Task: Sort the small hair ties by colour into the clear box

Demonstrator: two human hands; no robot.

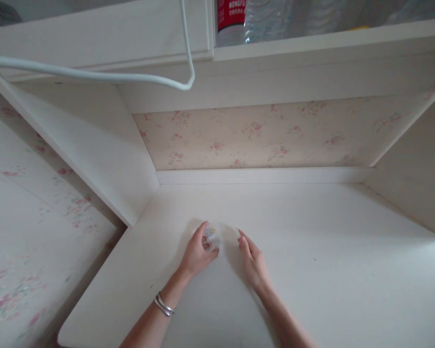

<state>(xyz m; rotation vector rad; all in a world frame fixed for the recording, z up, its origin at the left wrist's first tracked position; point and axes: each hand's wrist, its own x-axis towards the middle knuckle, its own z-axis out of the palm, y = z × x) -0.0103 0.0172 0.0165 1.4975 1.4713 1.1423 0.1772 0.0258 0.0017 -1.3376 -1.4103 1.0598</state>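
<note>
1. The left hand is curled round a small clear container, thumb and fingers closed on its near side; the thing looks like thin transparent plastic with something yellowish inside, though it is too small and blurred to name further.
2. The right hand lies flat just right of the container, fingers straight and held together, holding nothing that I can make out; its fingertips rest on or just above the desk top.
3. The container sits on the white desk top, toward the back wall from both hands and between them.
4. Risk, as I judge it: clear thin plastic is slick and light, so a pinch from one side only could let it skid or tip over on the smooth surface and spill what it holds. Squeezing harder could buckle the wall.
5. A silver bangle rings the left wrist; it could knock the container if the wrist swings across.
6. The desk top is matte, smooth and pale, boxed in by white side panels.
7. Behind the container, floral wallpaper lines the back of the alcove.
8. Above the container, a white cable loops down from a shelf holding a red-labelled bottle.
</note>
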